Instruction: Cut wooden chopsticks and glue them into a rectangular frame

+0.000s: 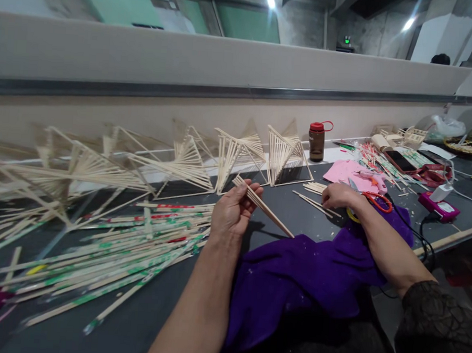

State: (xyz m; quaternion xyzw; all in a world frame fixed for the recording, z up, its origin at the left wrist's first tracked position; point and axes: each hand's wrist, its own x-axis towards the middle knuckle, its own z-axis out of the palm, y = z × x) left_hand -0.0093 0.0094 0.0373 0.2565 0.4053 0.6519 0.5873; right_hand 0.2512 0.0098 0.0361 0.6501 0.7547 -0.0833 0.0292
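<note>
My left hand [236, 203] is closed around a small bundle of bare wooden chopsticks [271, 215], which slants down to the right over the table. My right hand [338, 197] has its fingers curled down and pressed together on thin loose chopsticks [312, 202] lying on the table; the grip is partly hidden. Behind those fingers lies another short row of chopsticks [314, 187]. Scissors with red and yellow handles [380, 202] rest just past my right wrist. A purple cloth [294, 270] covers my lap and the table's front edge.
Stick frames [287, 155] with fanned sides stand along the back. Many wrapped chopsticks [123, 249] spread over the left. A brown bottle [317, 141], pink cloth [350, 174], glue gun [367, 176], phone [400, 161] and magenta power strip [439, 206] with cables lie to the right.
</note>
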